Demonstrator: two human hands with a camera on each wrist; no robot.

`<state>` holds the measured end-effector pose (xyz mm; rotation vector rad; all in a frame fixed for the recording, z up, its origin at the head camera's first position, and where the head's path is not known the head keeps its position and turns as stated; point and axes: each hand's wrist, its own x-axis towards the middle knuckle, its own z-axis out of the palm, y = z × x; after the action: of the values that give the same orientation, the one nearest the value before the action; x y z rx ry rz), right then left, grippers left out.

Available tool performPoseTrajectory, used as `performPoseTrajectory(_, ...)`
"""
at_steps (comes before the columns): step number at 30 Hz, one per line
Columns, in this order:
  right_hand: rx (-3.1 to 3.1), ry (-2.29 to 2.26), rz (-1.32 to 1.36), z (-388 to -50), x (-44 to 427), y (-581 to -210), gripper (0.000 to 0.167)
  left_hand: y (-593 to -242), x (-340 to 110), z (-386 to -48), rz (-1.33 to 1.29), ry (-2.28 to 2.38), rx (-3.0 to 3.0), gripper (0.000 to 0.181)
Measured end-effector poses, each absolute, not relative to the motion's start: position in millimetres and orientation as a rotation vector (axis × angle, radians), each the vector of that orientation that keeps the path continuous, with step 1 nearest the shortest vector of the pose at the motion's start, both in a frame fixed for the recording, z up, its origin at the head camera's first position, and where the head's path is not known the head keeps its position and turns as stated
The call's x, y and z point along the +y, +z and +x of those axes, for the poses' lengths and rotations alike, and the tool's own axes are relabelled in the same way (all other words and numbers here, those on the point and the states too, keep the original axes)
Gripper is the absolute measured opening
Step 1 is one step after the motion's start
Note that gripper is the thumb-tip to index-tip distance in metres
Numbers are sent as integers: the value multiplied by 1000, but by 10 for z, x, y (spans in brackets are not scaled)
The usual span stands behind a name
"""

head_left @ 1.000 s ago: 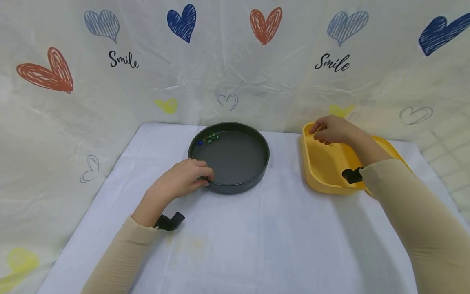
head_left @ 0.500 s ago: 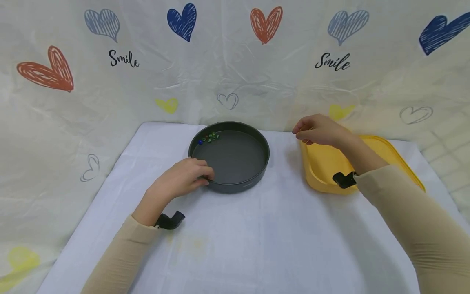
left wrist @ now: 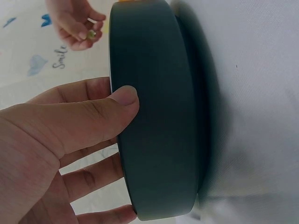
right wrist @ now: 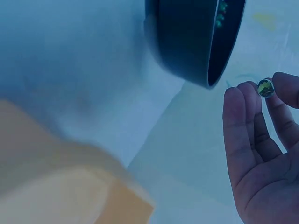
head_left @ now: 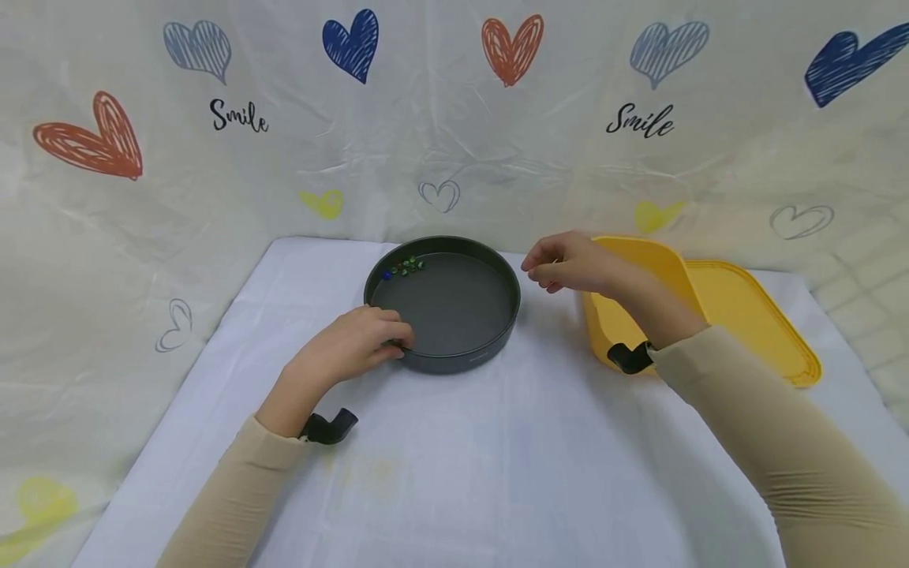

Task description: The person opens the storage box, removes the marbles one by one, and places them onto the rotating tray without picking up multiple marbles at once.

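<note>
A round dark grey pan (head_left: 461, 308) stands on the white-covered table. Several small marbles (head_left: 408, 267), green and blue, lie together inside it at its far left side. My left hand (head_left: 358, 339) grips the pan's near left rim, with the thumb on the outer wall in the left wrist view. Just right of the pan, my right hand (head_left: 578, 264) is held in the air and pinches one clear marble (right wrist: 265, 88) with a yellow-green pattern between thumb and finger. Below the right forearm is a yellow container (head_left: 604, 331), partly hidden by it.
A flat yellow lid (head_left: 753, 315) lies to the right of the container, partly covered by my right sleeve. Behind the table hangs a pale curtain (head_left: 398, 134) printed with hearts and words.
My right hand has moved left, from over the yellow container to beside the pan, carrying the marble. The left hand stays on the pan's rim.
</note>
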<state>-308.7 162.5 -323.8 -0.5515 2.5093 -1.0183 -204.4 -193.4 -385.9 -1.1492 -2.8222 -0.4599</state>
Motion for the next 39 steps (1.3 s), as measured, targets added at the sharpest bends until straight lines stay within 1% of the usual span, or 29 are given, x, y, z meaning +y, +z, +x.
performPoseTrajectory(14,2441,-996,-629,-3046,1286,-3453,25,-3873,-1931,-2041,-1151,-455,-2822,18)
performPoseTrajectory(22,2408,-1003,-629,-3024,1133,-3533,24,-3861,-1931,-2032,-1154,-465,-2821,19)
performPoseTrajectory(39,2359,-968,-749,-3025,845,-3767,20,-3861,-1929,-2033,-1158,-447,-2810,18)
